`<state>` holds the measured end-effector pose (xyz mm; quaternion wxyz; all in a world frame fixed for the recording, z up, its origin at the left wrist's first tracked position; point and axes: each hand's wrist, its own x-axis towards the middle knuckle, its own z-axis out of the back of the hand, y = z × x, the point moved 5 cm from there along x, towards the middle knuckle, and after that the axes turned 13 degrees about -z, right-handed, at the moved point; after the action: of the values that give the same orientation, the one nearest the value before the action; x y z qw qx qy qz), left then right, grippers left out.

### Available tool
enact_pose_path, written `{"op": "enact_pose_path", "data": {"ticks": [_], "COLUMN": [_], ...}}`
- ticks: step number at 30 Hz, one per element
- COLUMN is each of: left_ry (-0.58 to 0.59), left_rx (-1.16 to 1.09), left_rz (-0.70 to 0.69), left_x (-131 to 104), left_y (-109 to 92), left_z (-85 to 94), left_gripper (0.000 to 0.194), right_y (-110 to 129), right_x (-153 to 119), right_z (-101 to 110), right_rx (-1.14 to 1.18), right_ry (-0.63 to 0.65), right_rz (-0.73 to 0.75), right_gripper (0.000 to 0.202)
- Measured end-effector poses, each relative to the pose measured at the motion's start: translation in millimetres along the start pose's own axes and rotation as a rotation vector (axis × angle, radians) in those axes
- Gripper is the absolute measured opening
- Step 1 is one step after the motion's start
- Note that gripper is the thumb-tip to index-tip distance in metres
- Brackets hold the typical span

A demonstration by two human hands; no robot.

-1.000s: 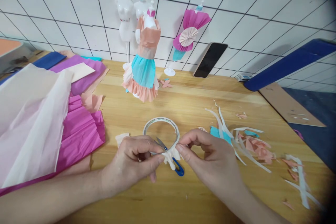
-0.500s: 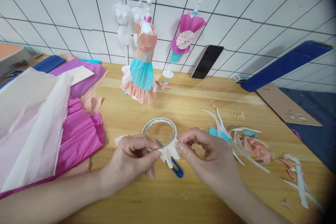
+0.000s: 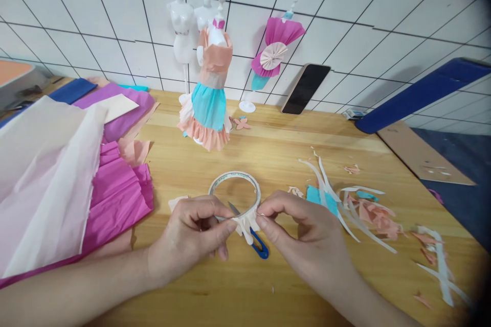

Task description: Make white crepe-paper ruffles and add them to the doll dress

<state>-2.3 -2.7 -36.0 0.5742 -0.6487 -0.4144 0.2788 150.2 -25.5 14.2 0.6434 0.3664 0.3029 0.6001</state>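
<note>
Beneath the grip runs one wooden table (image 3: pixel 192 291), and over it two bare hands work close: the left hand (image 3: pixel 190 232) and the right hand (image 3: pixel 307 230) each press thumb to forefinger, pinching one white ruffled strip (image 3: pixel 244 225) that sits right between them. And there's the change: the right pinch is a touch nearer the left than half a second ago, so the strip looks less spread, and I'd judge that means slack in its folds rather than a hard pull. Now the count, biggest first! Left of the grip, one pile of coloured sheets (image 3: pixel 49 179), too overlapped to number. Far to the right and beyond, one long dark-blue object (image 3: pixel 418 94). Straight ahead, four dress forms (image 3: pixel 182 20): two white and bare as far as they show, one in peach and blue, one in magenta. Ahead and to the right, one phone (image 3: pixel 306 89) leans back. Just beyond the pinch, one tape ring (image 3: pixel 235 174); whether it touches the strip, I can't tell. Beneath the strip, one pair of scissors (image 3: pixel 262 253), blue handle poking out on the near side. Right of the grip, loose scraps (image 3: pixel 378 217), too tangled to count.
</note>
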Motion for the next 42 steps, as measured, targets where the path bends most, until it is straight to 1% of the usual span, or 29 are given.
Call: {"op": "enact_pose_path", "data": {"ticks": [5,8,13,18,21,24,26,28,33,37,42], "left_ry": [0.008,0.018,0.028,0.023,0.045,0.081,0.075,0.054,0.035,0.030,0.008], "left_rx": [0.026,0.052,0.063,0.077,0.064,0.028,-0.016,-0.061,-0.088,-0.081,-0.049], "left_rz": [-0.020,-0.036,-0.046,-0.055,-0.056,-0.051,-0.037,-0.025,-0.021,-0.019,0.000], "left_x": [-0.4,-1.2,-1.8,0.1,0.0,-1.4,-2.0,-1.5,0.9,0.2,0.0], "left_y": [-1.1,-1.4,-2.3,-4.1,-4.2,-3.2,-1.8,-0.4,0.1,-1.1,-0.5], "left_z": [0.6,0.9,0.4,0.3,-0.7,-2.2,-2.1,-1.3,0.1,-0.1,0.4], "left_gripper": [0.013,0.015,0.014,0.014,0.012,0.010,0.009,0.010,0.009,0.010,0.014], "right_y": [-5.9,-7.9,-9.9,-13.1,-17.4,-22.9,-24.9,-24.3,-15.2,-10.0,-5.0], "right_x": [0.0,-0.2,1.0,1.8,3.4,7.6,10.5,12.2,9.7,5.7,-0.1], "right_z": [0.8,1.4,0.2,0.3,-1.3,-3.8,-4.1,-1.6,8.0,10.4,11.8], "right_rx": [0.036,0.054,0.070,0.095,0.153,0.231,0.270,0.279,0.199,0.114,0.002], "right_ry": [-0.002,-0.023,-0.023,-0.027,0.000,0.065,0.112,0.121,0.036,-0.040,-0.132], "right_rz": [-0.095,-0.108,-0.118,-0.187,-0.238,-0.277,-0.287,-0.276,-0.211,-0.177,-0.090], "right_gripper": [0.015,0.015,0.015,0.010,0.010,0.014,0.016,0.015,0.008,0.010,0.011]}}
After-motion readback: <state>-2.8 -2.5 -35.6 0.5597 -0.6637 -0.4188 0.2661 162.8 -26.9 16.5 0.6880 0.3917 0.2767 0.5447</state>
